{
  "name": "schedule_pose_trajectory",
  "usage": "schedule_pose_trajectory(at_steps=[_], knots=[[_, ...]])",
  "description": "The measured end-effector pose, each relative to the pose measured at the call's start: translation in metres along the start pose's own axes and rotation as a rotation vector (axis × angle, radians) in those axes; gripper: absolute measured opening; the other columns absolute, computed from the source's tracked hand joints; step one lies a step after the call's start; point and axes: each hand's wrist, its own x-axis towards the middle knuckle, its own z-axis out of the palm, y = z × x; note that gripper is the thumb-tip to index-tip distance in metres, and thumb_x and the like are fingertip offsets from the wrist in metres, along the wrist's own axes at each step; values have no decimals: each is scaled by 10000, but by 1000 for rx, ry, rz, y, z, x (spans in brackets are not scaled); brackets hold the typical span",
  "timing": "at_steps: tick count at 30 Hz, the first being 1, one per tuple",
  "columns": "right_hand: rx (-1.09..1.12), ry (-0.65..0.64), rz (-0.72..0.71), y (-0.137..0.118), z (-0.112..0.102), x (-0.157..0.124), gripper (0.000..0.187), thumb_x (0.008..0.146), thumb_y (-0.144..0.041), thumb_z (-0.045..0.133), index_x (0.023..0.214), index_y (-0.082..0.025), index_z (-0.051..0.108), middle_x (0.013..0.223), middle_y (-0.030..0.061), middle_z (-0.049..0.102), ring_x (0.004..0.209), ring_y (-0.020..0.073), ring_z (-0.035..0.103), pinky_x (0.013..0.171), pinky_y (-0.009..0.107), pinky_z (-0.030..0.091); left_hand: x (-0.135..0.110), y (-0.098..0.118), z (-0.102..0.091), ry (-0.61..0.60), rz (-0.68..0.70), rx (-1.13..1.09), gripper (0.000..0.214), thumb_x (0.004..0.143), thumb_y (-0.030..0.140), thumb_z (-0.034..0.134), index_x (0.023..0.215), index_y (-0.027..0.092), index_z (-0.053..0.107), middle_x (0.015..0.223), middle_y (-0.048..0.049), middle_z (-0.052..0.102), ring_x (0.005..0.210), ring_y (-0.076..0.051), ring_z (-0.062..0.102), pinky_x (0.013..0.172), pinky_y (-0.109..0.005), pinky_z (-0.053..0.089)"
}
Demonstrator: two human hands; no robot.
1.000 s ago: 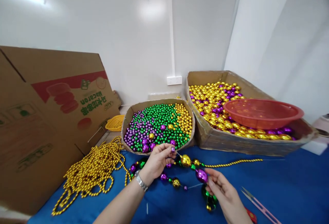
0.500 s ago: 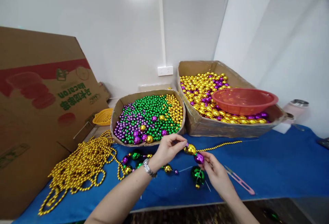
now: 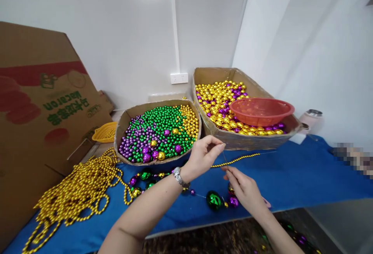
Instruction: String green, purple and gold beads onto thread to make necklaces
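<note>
- our left hand point(image 3: 204, 156), near the middle of the frame, has thumb and forefinger tips pressed together on a thin thread point(image 3: 224, 156).
- our right hand point(image 3: 246, 190), just below and to the right, has thumb and forefinger closed on the same thread; its other fingers are partly hidden, so we cannot tell how they lie.
- only a short span of thread shows between the two pinches, almost straight; we judge the hands are set slightly apart to hold it taut and in plain sight.
- beneath the hands, at lower middle, a large green bead point(image 3: 214, 200), a small gold bead and a purple bead point(image 3: 233, 201) rest on the blue cloth point(image 3: 297, 176), probably so that their weight does not drag on the fingers. we cannot tell whether the thread runs to them.
- a wristwatch point(image 3: 178, 177) sits on the left wrist, clear of the pinch.
- a gold strand point(image 3: 240, 160) lies behind the fingertips, below the large carton point(image 3: 247, 142) at upper right; a red basket point(image 3: 262, 121) sits on that carton's beads.
- the small-bead carton point(image 3: 117, 139), left of centre, stands open towards us, likely for easy reach.
- looped gold chains point(image 3: 78, 191) are heaped at lower left, perhaps to leave the middle for handwork.
</note>
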Motion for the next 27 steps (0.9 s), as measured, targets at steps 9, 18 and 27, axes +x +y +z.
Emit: schedule_pose_trajectory(at_steps=[9,18,27], knots=[[123,96,62,2,-12,5,421,873,-534,434,1042,-201,628,620,-3,550,581,149,554,563,240,450,-101,-79,32,-392,115,686,653,786,467,573,1314,136,376,1210,-188,536,1067,-326,506,877,-479,428],[475,461,199,14,-35,11,422,724,-582,639,936,-217,642,627,-34,479,562,103,434,499,223,374,-138,-93,-30,-623,-28,1215,262,832,342,494,1004,148,532,1013,-134,555,924,-286,507,739,-415,444],[677,342,367,38,9,2,478,665,-571,700,934,-182,627,578,-49,475,511,89,436,453,205,374,-185,-83,-109,-295,-271,1359,383,840,249,478,1221,220,501,1258,-116,531,1099,-309,493,882,-441,434]])
